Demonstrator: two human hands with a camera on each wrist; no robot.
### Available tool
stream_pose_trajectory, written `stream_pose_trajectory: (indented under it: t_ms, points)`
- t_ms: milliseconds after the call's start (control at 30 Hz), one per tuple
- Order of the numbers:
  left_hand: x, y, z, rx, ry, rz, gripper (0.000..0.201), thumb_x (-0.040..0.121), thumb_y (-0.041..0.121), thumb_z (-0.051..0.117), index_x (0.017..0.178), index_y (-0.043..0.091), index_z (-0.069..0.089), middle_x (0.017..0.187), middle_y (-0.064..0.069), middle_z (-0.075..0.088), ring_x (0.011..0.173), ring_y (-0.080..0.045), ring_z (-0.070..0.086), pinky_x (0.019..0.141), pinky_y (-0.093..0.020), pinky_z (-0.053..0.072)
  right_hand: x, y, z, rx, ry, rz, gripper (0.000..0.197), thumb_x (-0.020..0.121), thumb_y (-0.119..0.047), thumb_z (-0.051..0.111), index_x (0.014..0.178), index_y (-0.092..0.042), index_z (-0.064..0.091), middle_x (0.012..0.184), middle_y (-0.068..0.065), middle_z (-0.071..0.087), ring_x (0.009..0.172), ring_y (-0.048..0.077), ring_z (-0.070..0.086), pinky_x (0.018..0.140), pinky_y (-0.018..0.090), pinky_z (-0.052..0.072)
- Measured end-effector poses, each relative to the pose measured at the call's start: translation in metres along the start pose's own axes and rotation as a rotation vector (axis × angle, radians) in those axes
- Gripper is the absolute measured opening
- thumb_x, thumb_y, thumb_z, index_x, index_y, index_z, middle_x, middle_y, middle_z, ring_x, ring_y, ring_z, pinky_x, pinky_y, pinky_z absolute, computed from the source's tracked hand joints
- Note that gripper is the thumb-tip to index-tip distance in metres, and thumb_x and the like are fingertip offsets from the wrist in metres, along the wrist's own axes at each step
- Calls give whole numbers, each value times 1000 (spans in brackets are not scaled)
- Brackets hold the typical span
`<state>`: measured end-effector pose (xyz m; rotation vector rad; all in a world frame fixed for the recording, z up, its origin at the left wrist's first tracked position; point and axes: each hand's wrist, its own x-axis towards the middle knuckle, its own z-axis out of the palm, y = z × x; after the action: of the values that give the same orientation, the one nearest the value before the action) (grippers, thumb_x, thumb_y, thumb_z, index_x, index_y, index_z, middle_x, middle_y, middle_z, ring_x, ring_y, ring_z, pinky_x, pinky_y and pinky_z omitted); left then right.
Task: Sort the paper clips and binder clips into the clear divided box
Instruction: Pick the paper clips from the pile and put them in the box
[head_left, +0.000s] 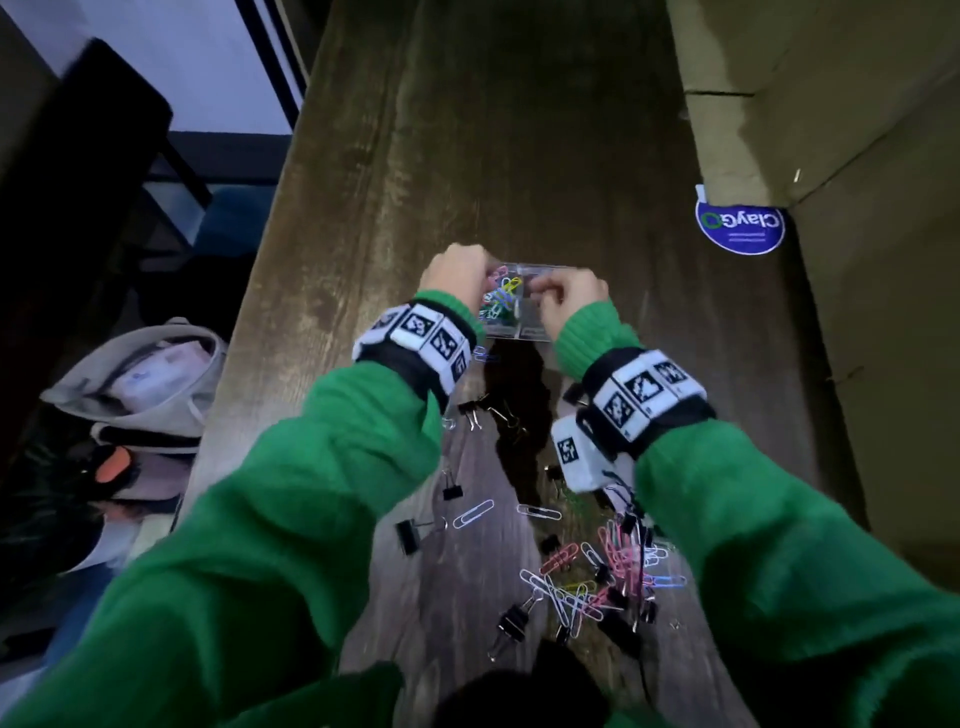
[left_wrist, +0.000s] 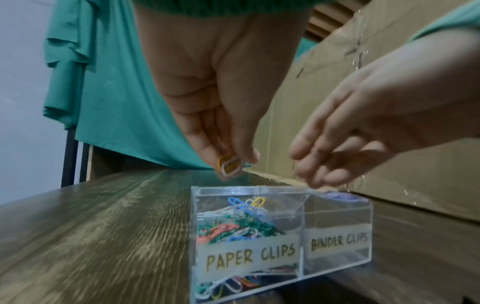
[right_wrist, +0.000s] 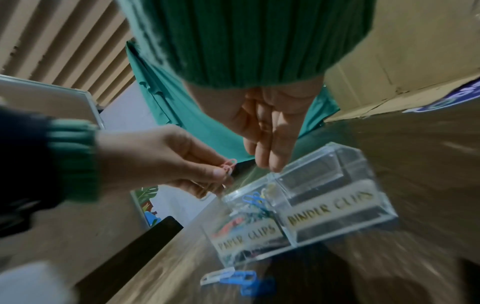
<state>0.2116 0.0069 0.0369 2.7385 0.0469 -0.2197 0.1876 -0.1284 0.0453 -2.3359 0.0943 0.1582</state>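
Note:
The clear divided box (head_left: 535, 332) stands on the wooden table, labelled PAPER CLIPS and BINDER CLIPS (left_wrist: 337, 242). Its left compartment holds several coloured paper clips (left_wrist: 233, 228); the right one looks bare. My left hand (left_wrist: 231, 164) pinches a few paper clips (left_wrist: 228, 167), yellow, white and pink, just above the paper clip compartment. My right hand (left_wrist: 311, 170) hovers over the divider with relaxed fingers (right_wrist: 270, 156) and nothing in them, its tips close to the box's rim (right_wrist: 275, 175). Loose paper clips (head_left: 597, 577) and black binder clips (head_left: 408, 535) lie nearer me.
A tall cardboard carton (head_left: 831, 156) with a blue round sticker (head_left: 740, 223) lines the table's right side. The table's left edge (head_left: 249, 322) drops to a grey bag (head_left: 140, 384) on the floor. Blue and white clips (right_wrist: 233, 277) lie just before the box.

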Motion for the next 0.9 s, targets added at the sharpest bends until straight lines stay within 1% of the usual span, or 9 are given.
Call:
stream_pose_trajectory:
  t_ms: [133,233,333,467,500,567,633,733,900]
  points:
    - [3,-8,6,-63,6,-2,37,78,30,69,114,23,62,110,-13,68,106,-32,60,92,-39,48,-21,33,15,40,-36,18,28,78,-4,47,84,-12,73,86,15,74,85,32,69,88,38,55]
    - [-10,-23,15,-254,104,19,38,82,22,65,120,20,60,118,-9,65,111,-23,60,101,-36,45,-31,42,28,-116,-185,-18,24,83,-7,50,91,-14,72,94,11,74,89,29,67,88,32,53]
    - [-16,-28,25,-288,104,48,38,87,12,57,124,20,56,121,-12,63,114,-26,59,103,-38,43,-32,40,36,-189,-244,-21,26,86,-9,48,98,-15,70,99,10,72,94,29,65,88,29,51]
    - [-15,-19,28,-338,129,128,34,87,-1,50,115,14,63,119,-11,64,116,-25,56,101,-17,36,-29,36,44,-258,-283,-20,29,88,-9,45,108,-16,65,106,17,67,99,35,62,90,33,49]
    - [-17,-19,26,-357,177,146,33,86,-2,50,111,12,66,116,-11,65,114,-24,56,99,-18,37,-28,34,45,-282,-299,-33,31,89,-8,44,111,-16,64,111,18,65,102,36,60,91,34,47]
    - [-24,-27,25,-362,315,94,31,85,-3,47,104,11,67,108,-7,67,107,-23,54,93,-25,38,-23,33,49,-323,-344,-92,36,89,-2,42,117,-16,61,121,16,61,111,34,57,96,35,45]
    - [-34,-41,28,-398,409,-99,27,86,-5,43,98,8,64,104,-7,65,101,-21,53,88,-26,38,-19,32,54,-365,-405,-145,40,90,4,42,124,-11,56,126,15,57,116,32,53,100,37,42]
    - [-44,-66,45,-370,313,-250,23,83,-7,43,90,6,61,100,-12,64,98,-26,57,89,-29,42,-14,29,62,-448,-494,-181,41,90,5,43,129,-6,49,125,16,51,117,32,50,99,38,41]
    - [-44,-78,65,-75,20,-17,26,81,11,61,107,14,62,110,-10,61,106,-32,52,94,-40,41,-5,23,73,-490,-526,-133,37,96,-12,36,131,-10,46,137,15,43,123,30,44,97,37,36]
